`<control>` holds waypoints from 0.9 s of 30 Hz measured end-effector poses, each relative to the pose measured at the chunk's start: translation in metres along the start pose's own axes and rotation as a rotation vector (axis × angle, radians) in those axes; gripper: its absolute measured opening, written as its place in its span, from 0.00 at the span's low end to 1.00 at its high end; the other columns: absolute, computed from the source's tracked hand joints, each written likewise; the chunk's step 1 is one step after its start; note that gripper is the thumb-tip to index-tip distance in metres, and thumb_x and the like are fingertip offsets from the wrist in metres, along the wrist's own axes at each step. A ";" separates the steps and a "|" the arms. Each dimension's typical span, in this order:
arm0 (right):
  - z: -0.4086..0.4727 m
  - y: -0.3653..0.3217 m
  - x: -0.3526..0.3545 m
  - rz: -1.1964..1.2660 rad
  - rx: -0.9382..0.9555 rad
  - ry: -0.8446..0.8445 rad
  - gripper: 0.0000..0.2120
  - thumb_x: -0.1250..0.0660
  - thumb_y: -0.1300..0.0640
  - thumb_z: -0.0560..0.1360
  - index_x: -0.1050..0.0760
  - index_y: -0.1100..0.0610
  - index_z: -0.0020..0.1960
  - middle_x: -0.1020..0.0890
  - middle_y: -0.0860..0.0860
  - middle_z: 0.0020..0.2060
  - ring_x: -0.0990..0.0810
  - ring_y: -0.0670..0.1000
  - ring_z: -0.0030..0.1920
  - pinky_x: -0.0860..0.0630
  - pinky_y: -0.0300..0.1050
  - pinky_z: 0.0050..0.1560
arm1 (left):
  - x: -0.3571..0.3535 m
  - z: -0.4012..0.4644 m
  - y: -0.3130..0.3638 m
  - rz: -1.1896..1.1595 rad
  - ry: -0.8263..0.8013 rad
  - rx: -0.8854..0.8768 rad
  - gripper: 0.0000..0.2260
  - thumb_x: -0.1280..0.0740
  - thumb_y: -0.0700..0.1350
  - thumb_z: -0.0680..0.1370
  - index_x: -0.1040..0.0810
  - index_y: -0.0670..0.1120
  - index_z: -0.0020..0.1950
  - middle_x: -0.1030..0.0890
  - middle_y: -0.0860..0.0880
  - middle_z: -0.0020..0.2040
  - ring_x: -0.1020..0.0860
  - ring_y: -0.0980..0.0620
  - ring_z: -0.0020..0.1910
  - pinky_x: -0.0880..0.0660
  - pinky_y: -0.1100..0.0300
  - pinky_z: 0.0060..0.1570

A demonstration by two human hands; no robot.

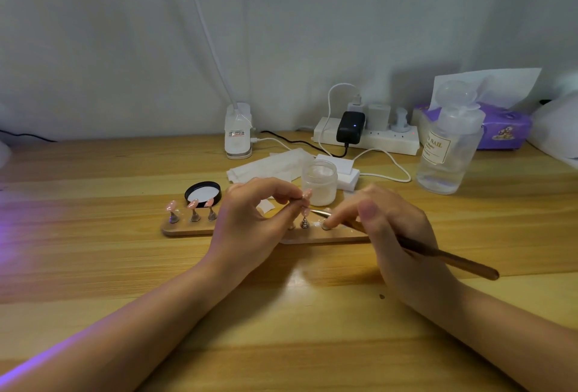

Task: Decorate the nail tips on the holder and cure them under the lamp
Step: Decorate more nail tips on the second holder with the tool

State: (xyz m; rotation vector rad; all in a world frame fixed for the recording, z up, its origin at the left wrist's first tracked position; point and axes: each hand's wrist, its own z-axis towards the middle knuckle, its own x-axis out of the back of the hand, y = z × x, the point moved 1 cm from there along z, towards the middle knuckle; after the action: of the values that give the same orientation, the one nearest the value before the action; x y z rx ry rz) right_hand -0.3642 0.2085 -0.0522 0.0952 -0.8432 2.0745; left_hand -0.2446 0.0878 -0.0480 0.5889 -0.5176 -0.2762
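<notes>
Mid-decoration: left grip (pixel 250 213) pinching a tip (pixel 307 194), right grip (pixel 394 223) holding brush (pixel 438 254) over holder (pixel 187 230); curing not yet begun.

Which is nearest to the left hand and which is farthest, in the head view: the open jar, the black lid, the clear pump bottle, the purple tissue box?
From the left hand:
1. Open jar, just behind the fingertips, to the right.
2. Black lid, behind, to the left; close to the jar's rank.
3. Clear pump bottle, far right.
4. Purple tissue box, behind the bottle, farthest.
</notes>
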 end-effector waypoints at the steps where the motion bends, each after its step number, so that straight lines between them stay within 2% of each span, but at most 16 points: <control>1: 0.000 0.000 0.000 -0.008 0.013 0.016 0.24 0.51 0.46 0.80 0.21 0.55 0.41 0.20 0.46 0.36 0.22 0.47 0.42 0.27 0.56 0.44 | 0.000 0.000 -0.001 0.003 -0.002 0.001 0.03 0.29 0.44 0.69 0.20 0.49 0.42 0.19 0.55 0.36 0.23 0.59 0.38 0.28 0.67 0.41; 5: 0.001 0.003 0.003 0.013 -0.130 0.039 0.15 0.49 0.48 0.77 0.24 0.47 0.42 0.22 0.37 0.38 0.23 0.42 0.44 0.28 0.48 0.45 | 0.000 0.000 -0.003 0.005 -0.016 -0.011 0.06 0.28 0.41 0.69 0.20 0.49 0.43 0.20 0.57 0.38 0.23 0.59 0.40 0.27 0.67 0.42; 10: -0.001 0.000 0.000 -0.008 -0.011 0.008 0.25 0.51 0.46 0.79 0.21 0.56 0.38 0.22 0.41 0.36 0.24 0.42 0.41 0.30 0.50 0.48 | 0.000 0.001 -0.003 0.002 -0.021 -0.058 0.06 0.30 0.41 0.70 0.21 0.50 0.44 0.20 0.59 0.38 0.23 0.61 0.40 0.29 0.70 0.43; 14: 0.001 0.002 0.003 -0.007 -0.090 0.039 0.16 0.49 0.50 0.77 0.24 0.49 0.42 0.22 0.39 0.39 0.23 0.42 0.44 0.26 0.51 0.47 | 0.000 0.001 -0.005 0.009 -0.017 -0.050 0.08 0.29 0.39 0.70 0.21 0.50 0.45 0.20 0.58 0.39 0.23 0.60 0.41 0.27 0.67 0.43; 16: 0.001 0.002 0.002 -0.015 -0.109 0.009 0.16 0.49 0.49 0.77 0.23 0.49 0.43 0.22 0.39 0.39 0.23 0.43 0.45 0.27 0.52 0.48 | 0.000 0.001 -0.005 0.002 -0.016 -0.057 0.07 0.30 0.41 0.70 0.21 0.50 0.45 0.20 0.58 0.40 0.23 0.60 0.41 0.27 0.67 0.43; 20: -0.002 0.002 0.001 -0.010 0.005 0.020 0.23 0.50 0.47 0.80 0.21 0.56 0.39 0.21 0.42 0.36 0.23 0.44 0.41 0.29 0.54 0.47 | 0.000 0.001 -0.003 0.014 -0.018 -0.075 0.05 0.30 0.42 0.70 0.21 0.50 0.44 0.21 0.60 0.39 0.23 0.60 0.40 0.27 0.66 0.42; 24: 0.002 0.003 0.002 -0.047 -0.037 0.037 0.14 0.49 0.49 0.78 0.25 0.47 0.43 0.23 0.37 0.39 0.24 0.42 0.43 0.27 0.50 0.44 | 0.000 0.001 -0.004 0.013 -0.020 -0.067 0.06 0.29 0.41 0.70 0.21 0.49 0.45 0.21 0.58 0.40 0.23 0.59 0.41 0.26 0.63 0.42; 27: 0.001 0.004 0.000 -0.053 -0.011 0.019 0.19 0.48 0.49 0.78 0.22 0.52 0.39 0.21 0.41 0.35 0.24 0.43 0.41 0.29 0.51 0.45 | 0.000 0.001 -0.004 0.026 -0.005 -0.076 0.07 0.28 0.40 0.69 0.21 0.49 0.44 0.21 0.59 0.40 0.24 0.59 0.41 0.27 0.65 0.43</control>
State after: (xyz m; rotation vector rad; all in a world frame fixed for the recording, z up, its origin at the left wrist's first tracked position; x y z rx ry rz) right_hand -0.3671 0.2066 -0.0538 0.0901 -0.8319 2.0177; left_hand -0.2456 0.0842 -0.0496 0.5080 -0.5167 -0.2718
